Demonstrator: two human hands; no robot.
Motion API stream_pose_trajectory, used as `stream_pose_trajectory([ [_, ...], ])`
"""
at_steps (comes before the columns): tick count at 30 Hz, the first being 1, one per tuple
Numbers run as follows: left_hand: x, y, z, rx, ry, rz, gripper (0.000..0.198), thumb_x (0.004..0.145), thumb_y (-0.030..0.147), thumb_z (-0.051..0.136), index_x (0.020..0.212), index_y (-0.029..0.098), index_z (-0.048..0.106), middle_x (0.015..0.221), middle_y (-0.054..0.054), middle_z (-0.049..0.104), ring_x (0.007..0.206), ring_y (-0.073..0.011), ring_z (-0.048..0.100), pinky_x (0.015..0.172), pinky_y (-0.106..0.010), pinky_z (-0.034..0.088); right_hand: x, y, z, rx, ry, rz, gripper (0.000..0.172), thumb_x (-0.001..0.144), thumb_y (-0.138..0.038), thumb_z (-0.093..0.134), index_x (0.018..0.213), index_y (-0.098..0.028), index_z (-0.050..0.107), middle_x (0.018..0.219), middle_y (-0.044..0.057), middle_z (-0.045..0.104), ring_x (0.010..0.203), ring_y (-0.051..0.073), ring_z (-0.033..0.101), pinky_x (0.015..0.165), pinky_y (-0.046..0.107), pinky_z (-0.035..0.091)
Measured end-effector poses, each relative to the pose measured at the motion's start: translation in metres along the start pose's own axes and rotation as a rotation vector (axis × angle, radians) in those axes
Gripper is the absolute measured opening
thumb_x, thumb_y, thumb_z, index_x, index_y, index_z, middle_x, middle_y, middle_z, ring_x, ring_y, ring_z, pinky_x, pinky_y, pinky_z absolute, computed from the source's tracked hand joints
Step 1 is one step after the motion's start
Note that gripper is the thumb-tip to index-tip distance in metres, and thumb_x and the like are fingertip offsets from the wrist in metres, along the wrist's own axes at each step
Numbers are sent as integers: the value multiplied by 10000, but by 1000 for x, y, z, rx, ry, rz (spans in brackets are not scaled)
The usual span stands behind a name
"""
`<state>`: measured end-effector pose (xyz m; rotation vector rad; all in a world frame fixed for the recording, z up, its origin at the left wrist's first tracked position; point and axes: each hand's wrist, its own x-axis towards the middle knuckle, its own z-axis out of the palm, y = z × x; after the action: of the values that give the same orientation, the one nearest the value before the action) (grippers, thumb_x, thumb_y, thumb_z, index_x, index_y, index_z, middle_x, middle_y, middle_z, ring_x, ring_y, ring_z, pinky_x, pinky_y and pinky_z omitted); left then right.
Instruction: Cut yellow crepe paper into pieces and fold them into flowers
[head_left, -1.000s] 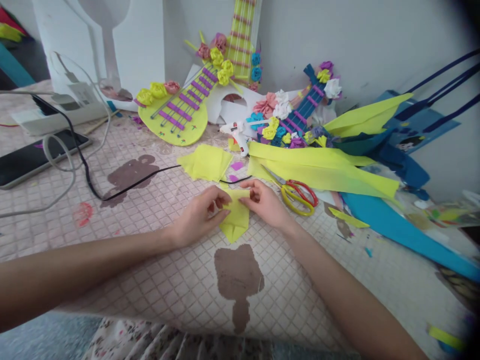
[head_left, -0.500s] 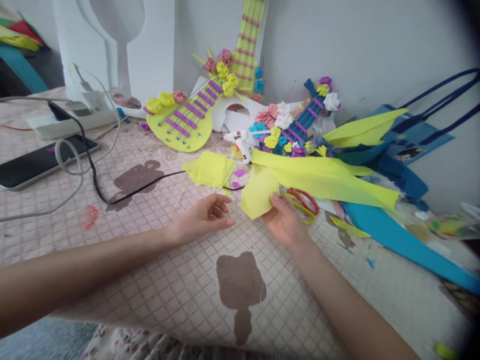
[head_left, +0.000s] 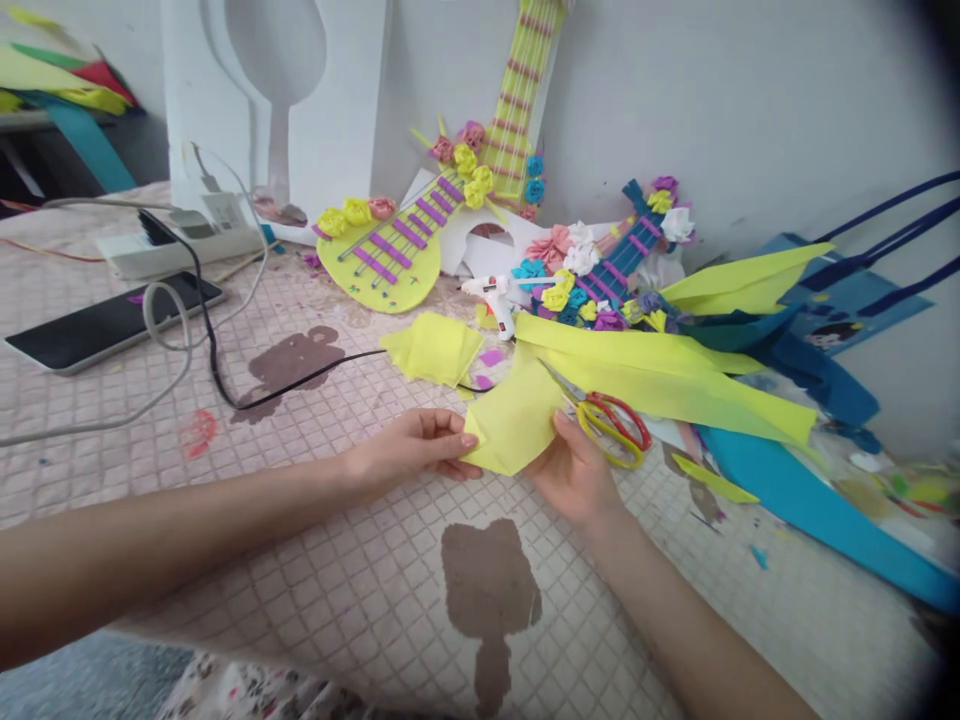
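Note:
A piece of yellow crepe paper (head_left: 512, 425) is stretched between my two hands above the quilted cloth. My left hand (head_left: 424, 443) pinches its left corner between thumb and fingers. On the other side, my right hand (head_left: 576, 465) grips the right edge, thumb in front and fingers behind. Scissors (head_left: 619, 430) with red and yellow handles lie just beyond my right hand. A stack of yellow paper squares (head_left: 433, 350) rests farther back, above my left hand. Behind the held piece, long yellow paper strips (head_left: 660, 365) spread to the right.
A white glue gun (head_left: 495, 297) stands behind the paper. Paper-flower-trimmed toy instruments, such as a yellow one (head_left: 394, 255), lean by the wall. Left are a phone (head_left: 112, 315), a power strip (head_left: 176, 245) and loose cables. A blue strip (head_left: 817, 510) lies right.
My left hand has moved right and closed on the paper's left corner. The paper is now spread wider between both hands. The camera view has shifted slightly left.

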<state>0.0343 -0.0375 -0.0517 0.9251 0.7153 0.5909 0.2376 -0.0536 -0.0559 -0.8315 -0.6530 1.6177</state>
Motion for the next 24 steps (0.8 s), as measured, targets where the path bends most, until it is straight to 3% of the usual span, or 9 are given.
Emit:
stream_pose_trajectory([
  [2,0,3,-3,97,27,-6,318,715,387,726,806,133,559,750,-30,702,676,-125,672,695,-264,519,0,-2,-3,-50,-43,-9,306,753,-413,660,1021,-272,618,1062,4,685,1033,203,607,842,335,514],
  [6,-1,14,-13,345,-115,-115,340,715,434,705,827,140,576,729,-39,709,631,-135,669,620,-254,521,0,-13,-10,-242,-183,49,378,716,-499,682,998,-253,621,914,13,659,812,172,624,689,282,511],
  [12,-1,23,-27,467,-268,-196,329,716,451,696,817,153,600,740,-14,682,636,-115,642,568,-211,484,2,-18,-14,-688,-254,120,226,713,-349,739,802,-193,601,746,-21,580,639,92,518,577,207,405],
  [19,4,17,-20,456,-94,-66,317,714,435,691,721,135,591,586,41,560,507,-50,489,469,-164,378,0,-13,-12,-773,-312,137,241,746,-356,707,793,-180,549,724,-35,527,621,83,487,556,206,383],
  [24,0,15,-13,475,-73,-69,348,713,473,676,682,145,562,536,44,528,472,-63,474,436,-174,366,-5,-16,-6,-653,-473,217,355,761,-307,701,1017,-232,466,870,-9,585,757,121,572,644,235,441],
])
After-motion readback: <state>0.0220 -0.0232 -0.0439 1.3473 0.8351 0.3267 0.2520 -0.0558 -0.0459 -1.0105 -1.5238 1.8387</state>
